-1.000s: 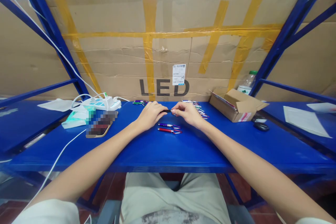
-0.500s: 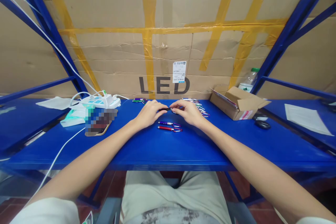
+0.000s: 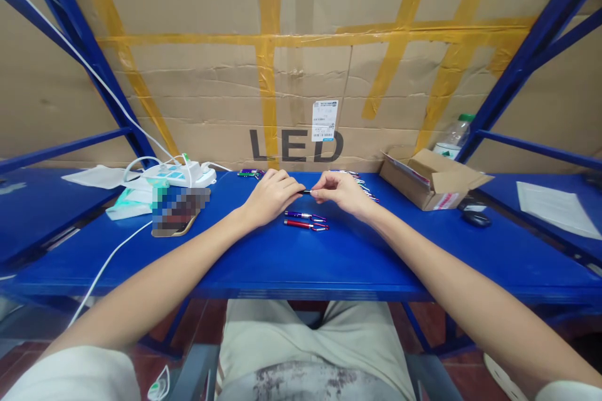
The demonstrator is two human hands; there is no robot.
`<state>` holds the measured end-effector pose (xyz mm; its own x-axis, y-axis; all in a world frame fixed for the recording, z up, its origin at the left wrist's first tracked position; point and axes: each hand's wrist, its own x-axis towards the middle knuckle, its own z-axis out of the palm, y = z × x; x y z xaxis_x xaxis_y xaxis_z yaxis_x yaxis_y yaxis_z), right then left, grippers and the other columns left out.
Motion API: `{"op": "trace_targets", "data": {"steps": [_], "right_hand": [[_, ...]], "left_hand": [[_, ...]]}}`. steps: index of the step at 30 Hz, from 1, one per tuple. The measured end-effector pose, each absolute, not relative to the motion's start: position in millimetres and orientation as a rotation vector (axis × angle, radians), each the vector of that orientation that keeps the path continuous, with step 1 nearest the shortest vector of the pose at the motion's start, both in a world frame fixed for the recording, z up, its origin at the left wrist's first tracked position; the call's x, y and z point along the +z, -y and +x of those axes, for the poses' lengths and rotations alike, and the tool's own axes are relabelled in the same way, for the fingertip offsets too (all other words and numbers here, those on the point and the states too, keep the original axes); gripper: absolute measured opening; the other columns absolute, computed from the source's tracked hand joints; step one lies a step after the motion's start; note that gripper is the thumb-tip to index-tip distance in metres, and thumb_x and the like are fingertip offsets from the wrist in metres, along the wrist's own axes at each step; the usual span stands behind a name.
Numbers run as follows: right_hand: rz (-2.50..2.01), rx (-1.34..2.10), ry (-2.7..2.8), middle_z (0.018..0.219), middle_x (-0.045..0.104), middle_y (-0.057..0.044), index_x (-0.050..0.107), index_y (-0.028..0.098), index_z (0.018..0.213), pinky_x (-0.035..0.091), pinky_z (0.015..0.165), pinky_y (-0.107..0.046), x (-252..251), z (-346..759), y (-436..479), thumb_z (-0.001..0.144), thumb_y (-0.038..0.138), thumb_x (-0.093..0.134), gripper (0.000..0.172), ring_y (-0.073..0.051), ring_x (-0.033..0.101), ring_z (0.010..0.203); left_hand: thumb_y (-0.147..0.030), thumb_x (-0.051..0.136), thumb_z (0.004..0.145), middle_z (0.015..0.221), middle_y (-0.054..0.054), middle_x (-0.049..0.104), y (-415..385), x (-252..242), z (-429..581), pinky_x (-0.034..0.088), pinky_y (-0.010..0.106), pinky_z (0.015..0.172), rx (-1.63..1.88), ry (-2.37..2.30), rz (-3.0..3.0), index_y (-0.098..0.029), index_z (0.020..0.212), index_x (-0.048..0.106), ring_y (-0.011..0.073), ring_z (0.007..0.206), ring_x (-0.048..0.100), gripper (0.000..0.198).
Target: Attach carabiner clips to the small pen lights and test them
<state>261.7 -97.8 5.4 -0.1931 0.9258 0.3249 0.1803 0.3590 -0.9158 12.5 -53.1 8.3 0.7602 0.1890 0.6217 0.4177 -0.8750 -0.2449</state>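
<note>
Your left hand (image 3: 270,197) and right hand (image 3: 341,191) each pinch one end of a small dark pen-like piece (image 3: 305,191), both grips closed on it. Hold it low above the counter (image 3: 301,263), just behind the purple pen (image 3: 303,215) and red pen (image 3: 303,224), and press the ends straight.

Bare forearms extend from short white sleeves; the left hand (image 3: 270,196) and right hand (image 3: 342,192) wear no gloves — light beige trousers, smudged dark at the lap.

Hands: left hand (image 3: 270,198) and right hand (image 3: 341,191) pinch a small dark pen-like piece (image 3: 305,191) between them, frame centre.
Below: purple pen (image 3: 301,215), red pen (image 3: 301,224) on blue table (image 3: 329,263).
Right: cardboard box (image 3: 435,180).
</note>
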Motion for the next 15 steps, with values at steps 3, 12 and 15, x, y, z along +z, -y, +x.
{"op": "trace_targets", "data": {"steps": [3, 12, 15], "right_hand": [[-1.036, 1.14, 1.522, 0.075, 0.076, -0.001, 0.074, 0.02, 0.079, 0.062, 0.071, -0.031, 7.2, 262.0, 101.5, 0.065, 0.04, 0.1, 0.036, -0.016, 0.071, 0.071], [-1.117, 1.515, 1.304, 0.081, 0.076, -0.002, 0.072, 0.02, 0.08, 0.062, 0.066, -0.021, 13.1, 267.6, 104.6, 0.056, 0.033, 0.107, 0.044, -0.013, 0.071, 0.077], [-1.092, 1.387, 1.373, 0.082, 0.075, -0.001, 0.071, 0.02, 0.082, 0.063, 0.067, -0.025, 9.2, 264.6, 102.6, 0.063, 0.038, 0.103, 0.042, -0.015, 0.07, 0.079]], "left_hand": [[-0.033, 0.047, 0.117, 0.105, 0.009, 0.081, 52.6, 7.7, 13.8, 0.043, 0.041, 0.084, -0.841, 0.366, -2.474, -0.019, 0.115, 0.074, 0.0232, 0.092, 0.061, 0.031], [-0.018, 0.044, 0.117, 0.096, 0.006, 0.078, 55.1, 9.7, 16.4, 0.045, 0.041, 0.092, -0.796, 0.241, -2.334, -0.02, 0.115, 0.073, 0.0215, 0.09, 0.062, 0.029], [-0.024, 0.046, 0.117, 0.098, 0.007, 0.079, 54.5, 11.2, 15.6, 0.044, 0.042, 0.09, -0.814, 0.328, -2.405, -0.019, 0.114, 0.075, 0.0228, 0.092, 0.062, 0.029]]}}
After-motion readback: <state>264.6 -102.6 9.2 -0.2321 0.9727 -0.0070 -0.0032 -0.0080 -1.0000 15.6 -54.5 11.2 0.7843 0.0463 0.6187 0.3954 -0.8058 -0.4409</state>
